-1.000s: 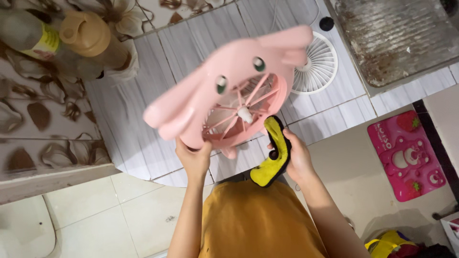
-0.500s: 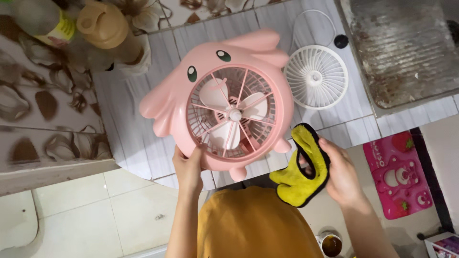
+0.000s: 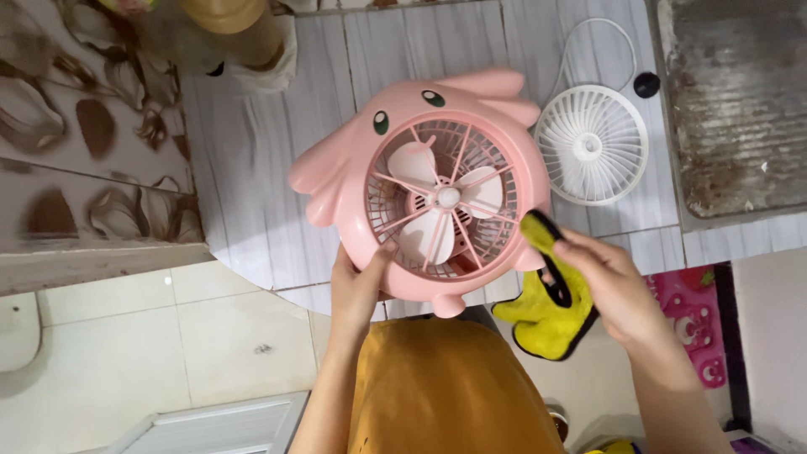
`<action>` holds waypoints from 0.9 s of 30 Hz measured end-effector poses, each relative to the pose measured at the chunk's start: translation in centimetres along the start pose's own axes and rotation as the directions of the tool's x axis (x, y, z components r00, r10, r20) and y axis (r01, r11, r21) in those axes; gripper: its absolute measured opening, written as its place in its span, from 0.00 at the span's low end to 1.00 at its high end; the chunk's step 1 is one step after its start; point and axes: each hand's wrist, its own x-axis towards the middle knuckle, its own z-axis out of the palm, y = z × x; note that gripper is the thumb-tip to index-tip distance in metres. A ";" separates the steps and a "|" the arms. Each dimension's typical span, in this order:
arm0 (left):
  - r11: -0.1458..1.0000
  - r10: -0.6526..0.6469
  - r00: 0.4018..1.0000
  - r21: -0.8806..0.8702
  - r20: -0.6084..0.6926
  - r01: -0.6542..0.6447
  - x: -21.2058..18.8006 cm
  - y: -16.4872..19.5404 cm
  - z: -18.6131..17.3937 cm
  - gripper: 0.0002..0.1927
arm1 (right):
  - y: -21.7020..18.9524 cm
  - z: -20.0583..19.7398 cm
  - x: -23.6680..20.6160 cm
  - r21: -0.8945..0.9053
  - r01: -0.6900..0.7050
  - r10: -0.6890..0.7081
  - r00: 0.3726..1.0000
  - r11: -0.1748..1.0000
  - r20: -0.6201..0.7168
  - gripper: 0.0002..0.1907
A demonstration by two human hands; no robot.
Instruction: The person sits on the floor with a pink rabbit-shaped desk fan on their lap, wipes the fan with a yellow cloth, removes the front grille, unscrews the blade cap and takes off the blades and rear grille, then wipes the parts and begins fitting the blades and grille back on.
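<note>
Gripping pink fan (image 3: pixel 424 181), left hand (image 3: pixel 360 286) steadies; right hand (image 3: pixel 609 282) presses yellow cloth (image 3: pixel 546 315).

Soft, even daylight fills the scene, bright without harsh glare. The pink fan (image 3: pixel 424 181) throws only a faint shadow on the white plank desk (image 3: pixel 244 151). The right hand (image 3: pixel 609 282) and yellow cloth (image 3: pixel 546 315) are slightly motion-blurred. The far left corner of the desk looks soft, and the edges bend a little.
</note>
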 end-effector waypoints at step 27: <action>0.720 0.694 0.600 0.374 -0.398 -0.585 6.8 -6.2 10.3 0.38 | -3.5 8.1 9.6 -0.756 0.622 -0.109 0.782 0.206 0.614 0.32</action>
